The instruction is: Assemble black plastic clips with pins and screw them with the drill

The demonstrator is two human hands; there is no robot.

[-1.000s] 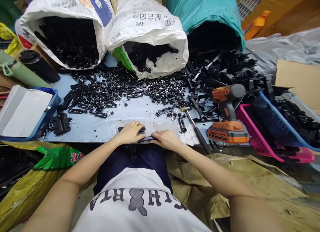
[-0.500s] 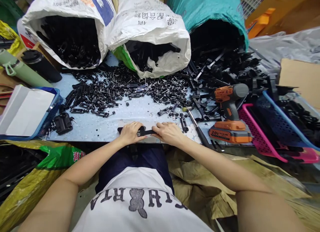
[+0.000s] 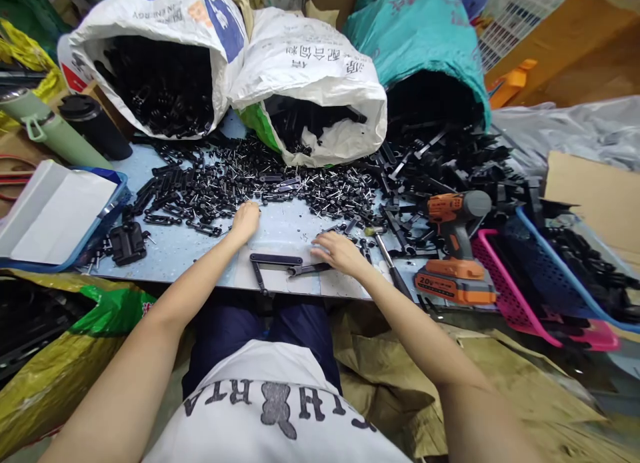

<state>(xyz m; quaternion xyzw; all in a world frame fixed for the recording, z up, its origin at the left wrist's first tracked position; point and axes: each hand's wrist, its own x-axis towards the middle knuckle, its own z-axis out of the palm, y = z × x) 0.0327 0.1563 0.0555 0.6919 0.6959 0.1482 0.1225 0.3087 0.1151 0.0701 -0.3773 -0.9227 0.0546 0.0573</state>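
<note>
My left hand (image 3: pixel 247 221) reaches to the near edge of a heap of small black knobs and screws (image 3: pixel 295 183). Its fingers are bent together, and whatever they pinch is too small to make out. My right hand (image 3: pixel 341 252) hovers with fingers apart just beside a black jointed arm (image 3: pixel 276 258), holding nothing. That arm lies folded on a pale sheet at the table's front edge, one link hanging down at its left and an open-ended link pointing right.
A cordless drill (image 3: pixel 457 246) stands upright to the right, with a hammer (image 3: pixel 391 263) beside it. Pink (image 3: pixel 505 296) and blue baskets sit further right. Behind the heap lie white sacks (image 3: pixel 310 56) and a teal sack (image 3: pixel 417 33) of black parts.
Both hands have let go of the black jointed arm, which now lies on the sheet. My left hand has moved forward to the heap; my right has opened and lifted slightly.
</note>
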